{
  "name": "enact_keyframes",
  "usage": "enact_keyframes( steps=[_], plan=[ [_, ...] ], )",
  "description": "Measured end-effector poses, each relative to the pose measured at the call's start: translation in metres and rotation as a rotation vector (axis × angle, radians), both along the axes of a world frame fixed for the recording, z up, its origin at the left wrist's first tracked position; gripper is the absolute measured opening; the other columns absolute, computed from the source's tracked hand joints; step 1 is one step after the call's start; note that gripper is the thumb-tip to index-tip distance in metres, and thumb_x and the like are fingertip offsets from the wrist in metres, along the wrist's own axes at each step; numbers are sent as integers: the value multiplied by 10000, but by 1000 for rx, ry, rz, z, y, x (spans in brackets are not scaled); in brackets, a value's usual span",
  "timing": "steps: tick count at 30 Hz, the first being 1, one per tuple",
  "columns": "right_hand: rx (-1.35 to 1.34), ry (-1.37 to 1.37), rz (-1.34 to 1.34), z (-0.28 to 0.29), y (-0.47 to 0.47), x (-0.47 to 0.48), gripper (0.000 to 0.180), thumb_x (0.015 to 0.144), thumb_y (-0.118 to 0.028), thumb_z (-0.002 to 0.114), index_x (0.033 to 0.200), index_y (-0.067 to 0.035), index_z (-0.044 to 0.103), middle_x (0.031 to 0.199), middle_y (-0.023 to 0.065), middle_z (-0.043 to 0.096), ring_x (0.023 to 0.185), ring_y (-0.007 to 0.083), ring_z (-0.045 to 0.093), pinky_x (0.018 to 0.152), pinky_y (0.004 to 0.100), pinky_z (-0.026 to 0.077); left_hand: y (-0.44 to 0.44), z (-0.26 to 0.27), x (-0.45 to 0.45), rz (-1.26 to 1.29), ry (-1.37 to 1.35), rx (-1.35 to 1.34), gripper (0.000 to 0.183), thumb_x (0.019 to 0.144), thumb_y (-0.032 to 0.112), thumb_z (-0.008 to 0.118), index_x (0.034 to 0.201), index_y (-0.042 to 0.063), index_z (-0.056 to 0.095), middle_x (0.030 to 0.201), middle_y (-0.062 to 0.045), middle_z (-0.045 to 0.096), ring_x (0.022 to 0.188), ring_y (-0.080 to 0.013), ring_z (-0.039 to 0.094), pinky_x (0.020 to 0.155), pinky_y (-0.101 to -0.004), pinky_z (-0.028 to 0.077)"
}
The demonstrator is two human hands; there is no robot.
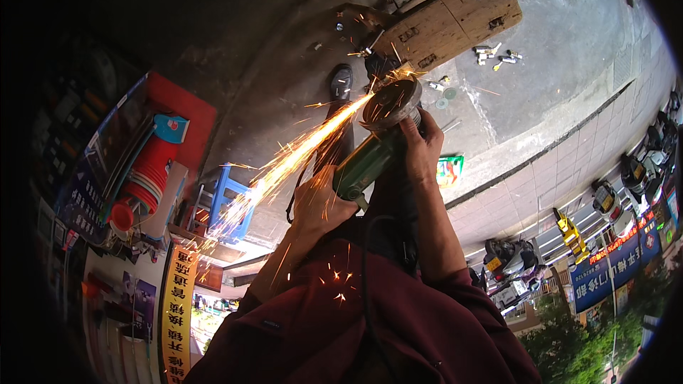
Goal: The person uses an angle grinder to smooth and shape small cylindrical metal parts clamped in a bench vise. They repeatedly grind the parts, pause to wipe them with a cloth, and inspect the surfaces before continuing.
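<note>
My left hand (320, 202) grips the rear end of a green angle grinder (360, 168). Up at the gear head, my right hand (424, 141) holds the tool just behind its metal disc guard (392, 104). The disc is cutting at a small workpiece (406, 71) by the near edge of a wooden bench (459, 16); glare and sparks hide the workpiece's shape. A bright stream of sparks (320, 136) shoots toward the lower left. A black cable (368, 256) hangs across my dark red top.
Small metal parts, seemingly lock cylinders (488, 54), lie on the concrete beside round discs (448, 94) and a green packet (450, 170). My black shoe (341, 82) is near the bench. Leftward are a blue plastic stool (230, 200) and stacked red plastic items (149, 173); parked motorbikes (507, 258) stand rightward.
</note>
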State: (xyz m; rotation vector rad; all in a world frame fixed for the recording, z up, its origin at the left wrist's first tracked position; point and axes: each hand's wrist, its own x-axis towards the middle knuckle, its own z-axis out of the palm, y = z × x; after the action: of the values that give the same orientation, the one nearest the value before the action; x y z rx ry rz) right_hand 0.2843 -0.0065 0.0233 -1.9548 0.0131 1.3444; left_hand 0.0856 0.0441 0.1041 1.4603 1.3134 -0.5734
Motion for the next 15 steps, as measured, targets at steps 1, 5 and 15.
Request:
enact_keyframes(
  steps=[1, 5, 15],
  plan=[
    [0, 3, -7, -1, -1, 0, 525, 965, -322, 777, 1290, 72, 657, 1013, 123, 753, 904, 155, 698, 838, 287, 544, 1, 0, 1, 8, 6, -17, 627, 671, 241, 842, 1213, 15, 620, 1020, -213, 738, 941, -398, 736, 829, -440, 590],
    [2, -9, -4, -4, -3, 1, 520, 965, -318, 774, 1295, 66, 658, 999, 121, 753, 906, 156, 694, 846, 292, 542, 0, -1, 1, 74, -6, -67, 603, 690, 231, 819, 1216, 13, 618, 1030, -223, 738, 967, -409, 732, 851, -459, 585],
    [49, -27, 27, 24, -27, -22, 497, 977, -253, 747, 1338, 62, 612, 1118, 131, 718, 1020, 176, 667, 905, 306, 531, -21, 14, -27, 47, 27, 36, 565, 733, 321, 819, 1186, 40, 636, 946, -237, 746, 849, -445, 736, 757, -507, 603]
  ],
)
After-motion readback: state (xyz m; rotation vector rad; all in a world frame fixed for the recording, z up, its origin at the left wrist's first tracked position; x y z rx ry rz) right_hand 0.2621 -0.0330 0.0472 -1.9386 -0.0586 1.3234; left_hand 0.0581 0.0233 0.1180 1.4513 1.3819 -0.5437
